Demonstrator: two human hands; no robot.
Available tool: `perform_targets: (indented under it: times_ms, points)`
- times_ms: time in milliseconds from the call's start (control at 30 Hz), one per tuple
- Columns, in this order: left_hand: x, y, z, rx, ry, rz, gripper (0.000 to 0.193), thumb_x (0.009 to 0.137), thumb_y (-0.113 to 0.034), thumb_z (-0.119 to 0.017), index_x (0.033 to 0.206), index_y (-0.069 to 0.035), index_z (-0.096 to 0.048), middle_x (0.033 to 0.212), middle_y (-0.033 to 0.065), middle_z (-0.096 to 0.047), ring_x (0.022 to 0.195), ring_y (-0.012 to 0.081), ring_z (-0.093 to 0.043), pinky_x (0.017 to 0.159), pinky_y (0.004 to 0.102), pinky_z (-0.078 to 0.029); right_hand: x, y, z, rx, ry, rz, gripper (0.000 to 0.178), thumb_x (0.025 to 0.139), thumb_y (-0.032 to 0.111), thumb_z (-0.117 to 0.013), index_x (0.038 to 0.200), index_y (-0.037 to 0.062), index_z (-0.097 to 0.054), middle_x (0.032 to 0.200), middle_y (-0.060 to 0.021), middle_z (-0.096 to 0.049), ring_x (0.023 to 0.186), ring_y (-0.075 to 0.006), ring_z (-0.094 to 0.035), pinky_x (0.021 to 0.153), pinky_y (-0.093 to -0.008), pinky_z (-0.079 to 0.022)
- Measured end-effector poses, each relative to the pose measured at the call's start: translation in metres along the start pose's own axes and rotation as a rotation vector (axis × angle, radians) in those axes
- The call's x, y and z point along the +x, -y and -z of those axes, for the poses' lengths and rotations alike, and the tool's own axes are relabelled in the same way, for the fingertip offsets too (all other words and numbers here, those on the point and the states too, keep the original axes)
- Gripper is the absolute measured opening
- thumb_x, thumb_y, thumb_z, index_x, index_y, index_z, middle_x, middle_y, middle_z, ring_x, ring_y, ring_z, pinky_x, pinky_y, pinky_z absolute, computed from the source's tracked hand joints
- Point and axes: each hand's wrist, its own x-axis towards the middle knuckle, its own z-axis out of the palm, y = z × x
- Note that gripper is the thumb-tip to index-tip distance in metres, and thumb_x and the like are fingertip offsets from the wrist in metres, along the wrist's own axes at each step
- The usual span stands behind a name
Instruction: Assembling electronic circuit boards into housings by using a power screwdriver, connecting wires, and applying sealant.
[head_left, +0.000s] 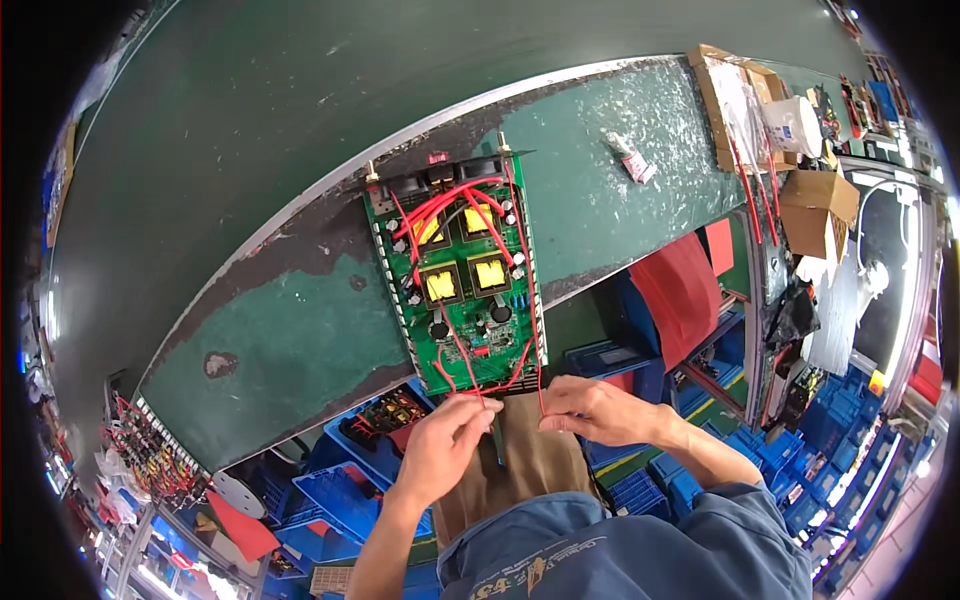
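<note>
A green circuit board (405, 330) sits at the front edge of the green worktop. It carries several yellow-wrapped transformers (490, 273), black round parts and small capacitors. Thick red wires (435, 208) and a black one loop over its far half, where two brass-coloured terminals (503, 145) stick up from the end panel. At the near end, my left hand (445, 445) pinches a thin red wire (462, 350) that runs down from the board. My right hand (600, 410) pinches another red wire (541, 378) beside the near right corner. The wire tips are hidden by my fingers.
A small white-and-red packet (630, 160) lies on the worktop (290, 330) to the right. Cardboard boxes (815, 212) and a white tub (792, 127) stand at the far right. Blue bins (345, 505) sit below the worktop; wired boards (160, 450) stand at the left.
</note>
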Motion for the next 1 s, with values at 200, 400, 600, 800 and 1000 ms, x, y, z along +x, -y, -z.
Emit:
perform_targets:
  times_ms: [200,400,600,800,1000]
  points:
    - [0.002,-0.017,0.034,-0.080,-0.475,0.003,0.014,0.102,-0.007,-0.061,0.105,0.004,-0.070,0.095,0.0090,-0.069,0.083,0.0154,-0.066,0.072,0.0313,-0.054,0.035,0.018,0.039,0.534,-0.557,-0.179,0.026,0.109,0.016,-0.050,0.113,-0.0050,-0.065,0.093,-0.0087,-0.070,0.085,-0.0144,-0.069,0.069,-0.0284,-0.056]
    - [0.085,-0.032,0.078,-0.106,-0.731,-0.445,0.022,0.106,-0.009,-0.058,0.120,0.006,-0.065,0.109,0.0109,-0.069,0.103,0.0193,-0.071,0.090,0.0302,-0.058,0.102,-0.005,0.062,0.302,-0.902,0.017,0.021,0.105,0.011,-0.060,0.117,-0.0039,-0.068,0.108,-0.0095,-0.073,0.095,-0.0160,-0.073,0.071,-0.0253,-0.057]
    - [0.116,-0.020,0.076,0.070,-0.590,-0.275,0.022,0.102,-0.016,-0.064,0.114,0.001,-0.073,0.097,0.0092,-0.075,0.086,0.0122,-0.068,0.081,0.0277,-0.053,0.127,-0.010,0.056,0.191,-0.739,-0.168,0.022,0.104,0.014,-0.062,0.116,-0.0028,-0.070,0.097,-0.0045,-0.074,0.072,-0.0080,-0.066,0.057,-0.0220,-0.048]
    - [0.114,-0.030,0.082,-0.012,-0.536,-0.255,0.025,0.106,-0.019,-0.058,0.111,0.002,-0.070,0.098,0.0108,-0.076,0.087,0.0149,-0.069,0.084,0.0308,-0.054,0.130,0.000,0.055,0.397,-0.693,-0.206,0.028,0.104,0.021,-0.061,0.118,-0.0029,-0.069,0.095,-0.0041,-0.073,0.058,-0.0064,-0.059,0.052,-0.0221,-0.044]
    - [0.128,-0.027,0.074,-0.079,-0.494,-0.213,0.031,0.110,-0.022,-0.048,0.107,0.004,-0.065,0.092,0.0119,-0.075,0.083,0.0163,-0.070,0.080,0.0320,-0.054,0.131,-0.005,0.046,0.427,-0.689,-0.169,0.033,0.097,0.011,-0.071,0.125,-0.0029,-0.061,0.096,-0.0031,-0.070,0.069,-0.0044,-0.059,0.059,-0.0223,-0.049]
